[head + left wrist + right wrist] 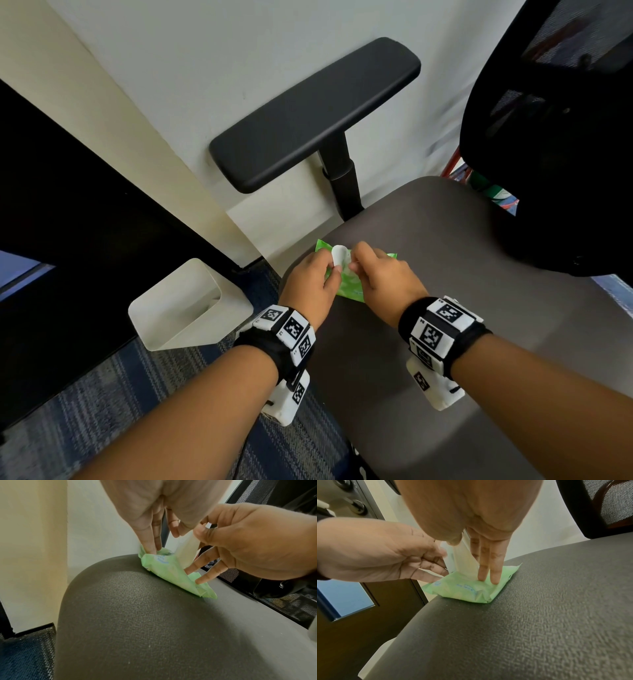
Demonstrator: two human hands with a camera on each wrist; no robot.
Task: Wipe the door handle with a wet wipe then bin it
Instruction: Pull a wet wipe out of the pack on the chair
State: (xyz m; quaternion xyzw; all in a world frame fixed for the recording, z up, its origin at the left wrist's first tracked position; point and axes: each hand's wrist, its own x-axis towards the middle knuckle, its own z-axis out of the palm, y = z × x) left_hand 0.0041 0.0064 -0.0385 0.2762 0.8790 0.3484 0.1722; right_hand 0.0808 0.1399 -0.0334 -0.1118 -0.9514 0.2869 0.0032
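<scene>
two hands work over the green pack (346, 284), which lies flat on the seat (479, 308), close to the seat edge that faces the wall. the left hand (310, 279) holds the pack's opened white flap (339, 255) back with thumb and finger and touches the pack's end nearest the wall. the right hand (383, 274) pinches the wipe (187, 550) between thumb and first finger, while its other fingers (489, 566) are straight and press the pack down.

the wipe stands up out of the pack's opening, its long axis almost upright, leaning a little toward the right hand. it looks thin, soft and damp, so i judge it is light, limp and a bit slippery, and it can tear or drag a second sheet out. the best hold is near its top edge, with the pack kept pressed.

the bin (185, 308) stands on the floor beside the seat, on the left hand's side. part of the door hardware (356, 508) shows beyond the seat in the right wrist view.
</scene>
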